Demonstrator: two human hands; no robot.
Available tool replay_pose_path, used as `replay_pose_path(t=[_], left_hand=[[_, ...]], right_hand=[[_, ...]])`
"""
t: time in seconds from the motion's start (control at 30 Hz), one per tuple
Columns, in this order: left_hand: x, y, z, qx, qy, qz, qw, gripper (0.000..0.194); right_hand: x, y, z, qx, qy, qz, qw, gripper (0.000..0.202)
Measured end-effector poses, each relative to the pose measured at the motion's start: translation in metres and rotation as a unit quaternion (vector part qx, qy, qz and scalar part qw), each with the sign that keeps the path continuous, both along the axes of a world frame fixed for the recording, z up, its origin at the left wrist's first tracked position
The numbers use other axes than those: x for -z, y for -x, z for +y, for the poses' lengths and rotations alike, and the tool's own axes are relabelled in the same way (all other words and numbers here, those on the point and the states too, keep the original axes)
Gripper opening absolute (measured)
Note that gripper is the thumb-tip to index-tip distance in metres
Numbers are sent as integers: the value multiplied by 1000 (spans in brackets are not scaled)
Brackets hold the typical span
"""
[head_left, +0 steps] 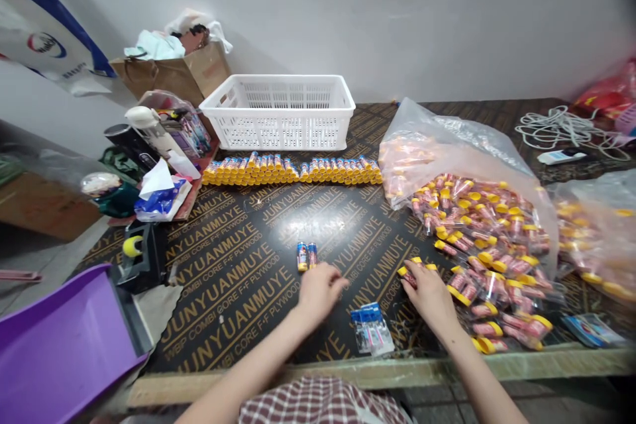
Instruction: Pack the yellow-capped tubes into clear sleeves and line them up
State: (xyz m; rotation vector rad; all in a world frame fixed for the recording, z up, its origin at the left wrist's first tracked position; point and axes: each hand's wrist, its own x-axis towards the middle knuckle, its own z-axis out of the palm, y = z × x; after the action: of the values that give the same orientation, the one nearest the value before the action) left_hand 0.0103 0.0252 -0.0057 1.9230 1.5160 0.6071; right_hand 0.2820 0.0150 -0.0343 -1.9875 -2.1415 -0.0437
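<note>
Two small blue-labelled tubes (pixel 302 256) stand side by side on the dark plywood table. My left hand (pixel 318 291) is at the nearer end of the right-hand one, its fingers curled and partly hidden behind the knuckles. My right hand (pixel 431 295) is closed around a few small pink tubes with yellow caps (pixel 409 276), at the left edge of a loose heap of such tubes (pixel 497 265). The heap spills from a clear plastic bag (pixel 462 139). Between my forearms lie small blue-and-clear packets (pixel 371 329).
Stacked yellow-ended tubes (pixel 293 171) form a long row before a white basket (pixel 283 129). Bottles (pixel 149 126) and a tape dispenser (pixel 142 255) stand left, above a purple dustpan (pixel 69 344). Another bag of tubes (pixel 601 232) and a white cable (pixel 561 129) lie right.
</note>
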Motion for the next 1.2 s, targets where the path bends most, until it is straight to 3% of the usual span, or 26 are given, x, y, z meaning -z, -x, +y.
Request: replay_pose_path(t=[0.07, 0.2, 0.4, 0.9, 1.0, 1.07, 1.2], left_hand=[[4, -24, -17, 75, 48, 24, 996, 30], [11, -43, -30, 98, 82, 80, 989, 25], [12, -40, -26, 94, 111, 84, 986, 17], [13, -37, -32, 93, 96, 41, 990, 6], [10, -37, -32, 74, 88, -18, 993, 9], [7, -34, -29, 39, 113, -110, 987, 12], [-5, -19, -12, -61, 206, -342, 915, 20]], right_hand=[[-4, 5, 1, 5, -3, 39, 999, 41], [-20, 12, -1, 11, 0, 163, 987, 49], [-31, 20, -9, 0, -10, 262, 965, 41], [-31, 41, -14, 27, 16, 410, 912, 27], [-34, 45, -16, 35, 14, 441, 897, 29], [-41, 48, -18, 33, 7, 463, 886, 29], [-61, 58, -21, 6, -27, 496, 868, 22]])
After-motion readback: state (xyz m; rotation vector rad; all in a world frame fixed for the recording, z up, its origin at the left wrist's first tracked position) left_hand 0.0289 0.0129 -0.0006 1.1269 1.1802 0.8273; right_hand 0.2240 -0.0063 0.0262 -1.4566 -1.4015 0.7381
